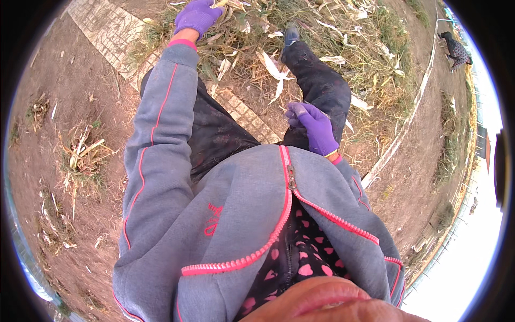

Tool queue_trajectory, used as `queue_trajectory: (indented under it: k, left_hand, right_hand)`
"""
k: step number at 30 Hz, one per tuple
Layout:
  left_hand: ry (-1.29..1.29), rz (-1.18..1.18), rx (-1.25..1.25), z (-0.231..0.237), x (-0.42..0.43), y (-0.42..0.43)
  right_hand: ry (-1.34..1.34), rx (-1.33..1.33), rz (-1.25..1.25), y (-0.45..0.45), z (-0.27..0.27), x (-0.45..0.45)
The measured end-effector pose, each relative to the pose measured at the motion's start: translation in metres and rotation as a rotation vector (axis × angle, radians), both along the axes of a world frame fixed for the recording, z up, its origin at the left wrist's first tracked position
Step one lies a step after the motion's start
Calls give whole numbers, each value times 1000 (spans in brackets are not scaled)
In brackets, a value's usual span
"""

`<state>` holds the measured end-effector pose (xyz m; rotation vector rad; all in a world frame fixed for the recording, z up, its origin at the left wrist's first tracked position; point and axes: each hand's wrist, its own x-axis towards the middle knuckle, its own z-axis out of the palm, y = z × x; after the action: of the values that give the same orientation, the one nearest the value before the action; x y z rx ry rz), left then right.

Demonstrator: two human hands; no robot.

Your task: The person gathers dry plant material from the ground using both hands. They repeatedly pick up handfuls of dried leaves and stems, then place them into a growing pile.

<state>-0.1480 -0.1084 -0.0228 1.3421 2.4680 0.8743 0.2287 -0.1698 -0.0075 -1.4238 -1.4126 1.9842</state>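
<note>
My left hand (198, 18), in a purple glove, reaches out to the top edge of the view. Its fingertips meet a pale yellow piece of corn husk (220, 3), but the frame cuts off part of the fingers, so the grip is unclear. A heap of dry corn husks and grass (257, 36) spreads beneath and beside it. Near my right thigh, my right hand (312, 124) wears a matching glove with its fingers curled in; I see nothing in it. A loose white husk (275, 72) lies on the ground between my legs.
A paved brick strip (104, 34) crosses the ground diagonally under me. Small husk piles (84, 155) dot the bare soil at left. To the right runs a pale strip (418, 100); beyond it another person (456, 50) is bent over. My shoe (291, 35) stands among the husks.
</note>
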Motion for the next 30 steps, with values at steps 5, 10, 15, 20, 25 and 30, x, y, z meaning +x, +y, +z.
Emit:
queue_trajectory:
  k: [5,10,15,20,25,30]
  left_hand:
    - [1,-13,92,-16,-8,0]
    - [81,-11,44,-23,-7,-2]
    - [-24,-56,-27,-13,2,-6]
    - [-256,-33,-70,-14,-1,-7]
    - [-282,-48,78,-18,-16,-12]
    - [-39,-47,43,-12,-17,-15]
  right_hand:
    - [36,52,29,-9,4,6]
    - [21,53,37,-10,4,12]
    - [71,54,65,-11,-5,15]
    - [-32,-20,28,-10,-3,16]
    - [81,123,47,-12,1,6]
    - [14,112,126,-20,6,8]
